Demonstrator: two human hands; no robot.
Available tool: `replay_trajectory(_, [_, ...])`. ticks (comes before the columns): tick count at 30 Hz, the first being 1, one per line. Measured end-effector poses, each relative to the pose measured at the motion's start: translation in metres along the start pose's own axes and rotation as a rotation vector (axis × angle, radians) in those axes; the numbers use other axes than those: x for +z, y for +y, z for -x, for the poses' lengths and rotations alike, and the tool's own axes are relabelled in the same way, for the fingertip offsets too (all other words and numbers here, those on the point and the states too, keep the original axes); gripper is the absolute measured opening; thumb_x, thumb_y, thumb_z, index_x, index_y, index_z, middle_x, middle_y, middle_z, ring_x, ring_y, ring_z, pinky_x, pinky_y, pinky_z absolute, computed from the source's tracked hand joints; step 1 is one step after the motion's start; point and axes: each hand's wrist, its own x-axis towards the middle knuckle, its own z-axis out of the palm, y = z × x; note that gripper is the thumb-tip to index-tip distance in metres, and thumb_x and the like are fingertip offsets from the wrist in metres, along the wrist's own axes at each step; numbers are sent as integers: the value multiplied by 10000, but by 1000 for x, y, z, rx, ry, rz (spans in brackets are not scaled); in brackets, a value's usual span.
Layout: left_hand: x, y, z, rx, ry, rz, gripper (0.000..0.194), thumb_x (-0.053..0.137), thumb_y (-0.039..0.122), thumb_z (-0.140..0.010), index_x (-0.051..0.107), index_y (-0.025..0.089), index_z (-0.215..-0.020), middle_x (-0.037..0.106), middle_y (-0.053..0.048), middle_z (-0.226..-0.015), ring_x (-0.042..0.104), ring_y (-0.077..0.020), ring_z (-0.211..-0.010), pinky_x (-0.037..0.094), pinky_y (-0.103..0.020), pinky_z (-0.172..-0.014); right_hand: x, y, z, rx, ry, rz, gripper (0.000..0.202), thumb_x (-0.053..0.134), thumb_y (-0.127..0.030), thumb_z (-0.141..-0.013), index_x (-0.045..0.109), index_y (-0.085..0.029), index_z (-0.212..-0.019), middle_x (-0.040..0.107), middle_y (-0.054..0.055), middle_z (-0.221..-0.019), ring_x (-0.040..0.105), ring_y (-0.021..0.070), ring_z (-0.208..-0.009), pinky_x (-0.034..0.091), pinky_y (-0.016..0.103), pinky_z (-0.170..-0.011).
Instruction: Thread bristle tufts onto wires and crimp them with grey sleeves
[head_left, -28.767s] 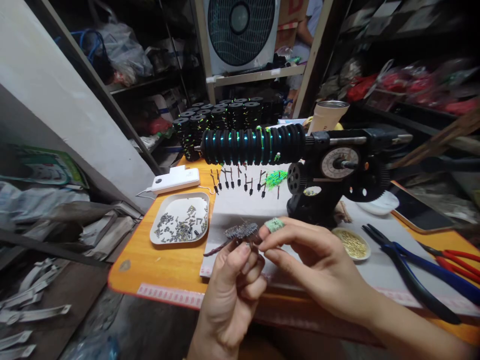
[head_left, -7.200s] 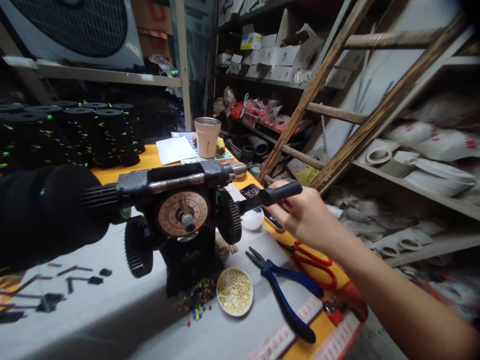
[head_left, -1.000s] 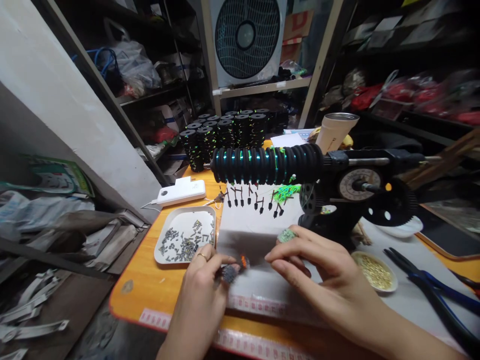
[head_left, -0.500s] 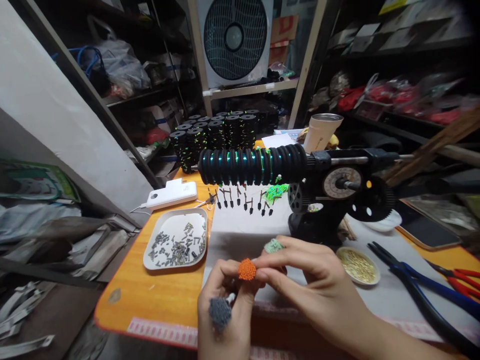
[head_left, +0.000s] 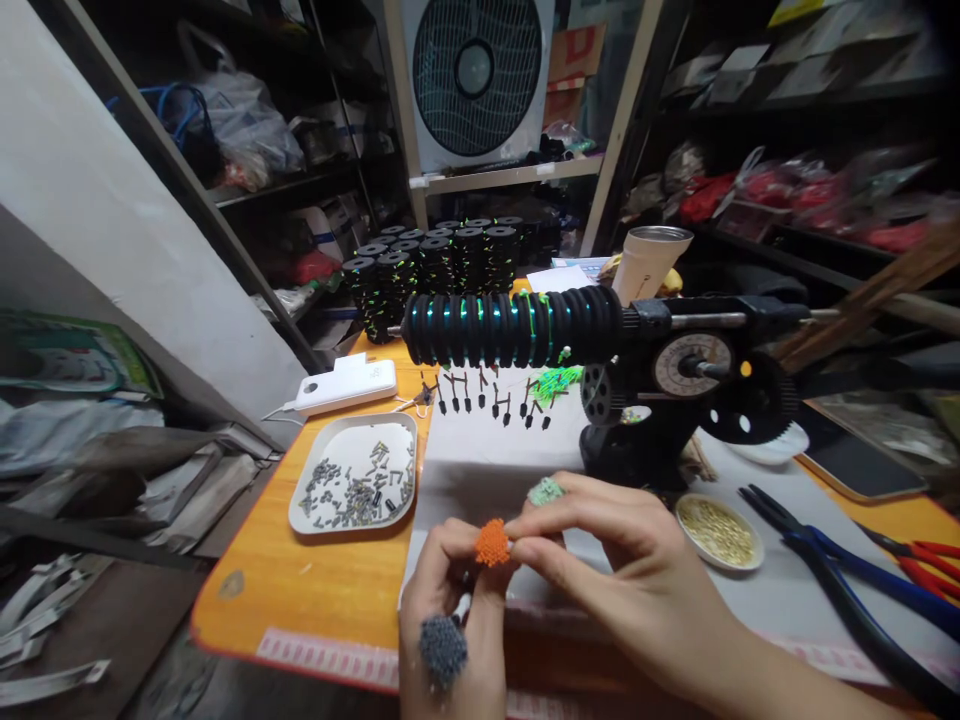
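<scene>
My left hand is closed around a bundle of tiny orange beads, which pokes up between thumb and forefinger. A dark grey bundle of similar beads sticks out at the back of the same hand. My right hand pinches thumb and forefinger together at the orange bundle's right edge; whatever lies between those fingertips is too small to make out. A pale green bundle shows just behind the right forefinger, and I cannot tell which hand carries it. Both hands are above the table's front edge.
Behind my hands stands a black winding machine with ringed spools and small hanging clips. A white tray of small parts is left; a dish of gold pieces, blue-handled pliers and a phone are right.
The view has shifted slightly, so the scene sits a little further right. The grey bundle has tipped a bit lower; both hands keep nearly the same pose around the orange bundle.
</scene>
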Motion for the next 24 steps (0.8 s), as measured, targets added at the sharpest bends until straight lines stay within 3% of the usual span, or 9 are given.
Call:
replay_trajectory(3, [0, -7, 0, 177, 13, -91, 213, 667, 296, -879, 592, 237, -689, 508, 60, -650, 435, -120, -592, 426, -196, -673, 1, 1, 1, -1, 3, 2, 102, 678, -153, -879, 747, -218, -841, 687, -14, -709, 602, 116, -645, 462, 208, -579])
replay_trajectory(5, [1, -8, 0, 210, 10, -92, 217, 669, 321, -879, 594, 238, -694, 499, 58, -650, 413, -119, -583, 417, -195, -660, 1, 2, 1, -1, -24, 7, 109, 653, -148, -886, 716, -197, -811, 650, -13, -699, 576, 108, -634, 449, 205, -574])
replay_trajectory(7, [3, -7, 2, 116, 23, -31, 211, 698, 388, -854, 628, 242, -719, 523, 50, -664, 431, -118, -586, 419, -189, -626, 1, 2, 1, -13, -43, 10, 120, 627, -133, -891, 678, -187, -797, 619, -16, -703, 550, 101, -630, 437, 203, -577])
replay_trajectory(10, [3, -1, 4, -138, 62, 120, 269, 771, 497, -756, 706, 238, -791, 601, 27, -676, 484, -112, -580, 444, -184, -601, 0, 2, 2, -50, -45, 31, 123, 615, -110, -886, 642, -185, -791, 608, -18, -709, 538, 104, -648, 429, 206, -595])
replay_trajectory(13, [-3, 5, 4, -285, 73, 233, 363, 811, 556, -669, 708, 214, -735, 632, 9, -635, 520, -110, -571, 438, -167, -547, -2, 3, 2, -96, -81, 54, 127, 610, -108, -904, 663, -189, -822, 623, -10, -707, 547, 114, -664, 427, 217, -607])
replay_trajectory(17, [-16, 12, 3, -271, 122, 206, 375, 842, 527, -643, 670, 194, -668, 616, 10, -604, 512, -100, -552, 431, -151, -520, -5, 4, 0, -170, -100, 98, 144, 592, -101, -926, 705, -188, -943, 625, 19, -760, 570, 128, -691, 429, 223, -596])
replay_trajectory(24, [-26, 21, 4, -246, 201, 173, 370, 853, 512, -635, 678, 186, -632, 622, 9, -585, 556, -95, -557, 457, -123, -530, -4, 2, -2, -156, -145, 167, 164, 581, -92, -916, 719, -179, -896, 579, 24, -733, 558, 129, -635, 414, 228, -538])
